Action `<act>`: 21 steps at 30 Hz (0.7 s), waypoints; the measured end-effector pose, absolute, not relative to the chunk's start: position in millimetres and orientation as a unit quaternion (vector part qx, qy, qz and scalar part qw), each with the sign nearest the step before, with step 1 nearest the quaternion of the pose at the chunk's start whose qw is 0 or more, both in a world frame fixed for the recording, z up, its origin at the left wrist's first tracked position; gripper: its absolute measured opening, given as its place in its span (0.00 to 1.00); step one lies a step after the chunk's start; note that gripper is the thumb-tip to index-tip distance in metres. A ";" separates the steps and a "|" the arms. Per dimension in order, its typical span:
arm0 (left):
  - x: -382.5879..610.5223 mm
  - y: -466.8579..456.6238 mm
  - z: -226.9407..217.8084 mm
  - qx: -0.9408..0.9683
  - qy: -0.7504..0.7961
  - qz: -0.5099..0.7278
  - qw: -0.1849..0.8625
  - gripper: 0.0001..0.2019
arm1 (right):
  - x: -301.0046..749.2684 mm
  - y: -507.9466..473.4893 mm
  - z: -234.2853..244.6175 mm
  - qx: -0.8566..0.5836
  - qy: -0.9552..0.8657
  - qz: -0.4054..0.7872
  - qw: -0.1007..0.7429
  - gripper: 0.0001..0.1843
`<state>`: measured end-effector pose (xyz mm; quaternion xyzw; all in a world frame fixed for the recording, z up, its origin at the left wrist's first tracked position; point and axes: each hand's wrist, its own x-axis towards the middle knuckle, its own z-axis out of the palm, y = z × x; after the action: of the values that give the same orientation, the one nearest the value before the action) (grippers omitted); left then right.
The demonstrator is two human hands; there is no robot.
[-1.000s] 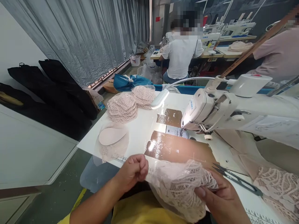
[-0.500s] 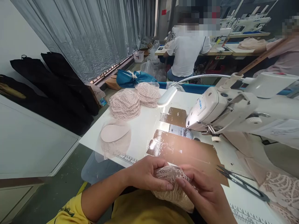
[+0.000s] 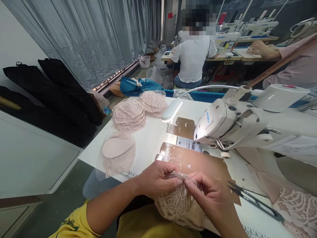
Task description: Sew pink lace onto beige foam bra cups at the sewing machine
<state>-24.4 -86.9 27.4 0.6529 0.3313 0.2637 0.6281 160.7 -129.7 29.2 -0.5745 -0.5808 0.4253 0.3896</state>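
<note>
Between my two hands is a beige lace bra cup (image 3: 179,206), hanging over the table's front edge above my lap. My left hand (image 3: 159,178) pinches its upper edge from the left, thumb on top. From the right, my right hand (image 3: 208,195) grips the same edge, its thumb close to the left thumb. Beyond the hands stands a white sewing machine (image 3: 223,119), with a brown taped sheet (image 3: 198,162) around its needle plate. Dark thread snips (image 3: 257,201) lie to the right of my right hand.
Two stacks of lace cups, one nearer (image 3: 129,115) and one farther (image 3: 153,103), sit at the table's back left. A smooth beige pad (image 3: 118,147) lies on sheer fabric in front. A lamp (image 3: 172,109) hangs over the table. More lace (image 3: 297,205) lies at right. A co-worker (image 3: 193,59) sits ahead.
The lace cup's upper edge has been brought together between my fingertips, and its body now hangs lower and more spread out. Both thumbs have come closer together. The view has shifted slightly.
</note>
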 end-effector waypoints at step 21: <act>-2.9 -73.0 21.2 0.469 0.302 0.287 0.779 0.19 | 178.9 -111.3 35.4 -0.505 -0.393 0.655 0.402 0.18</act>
<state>-2.9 -73.0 21.2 0.4687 0.3015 0.2867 0.7792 178.9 -111.3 35.4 -0.5053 -0.3931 0.6549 0.4016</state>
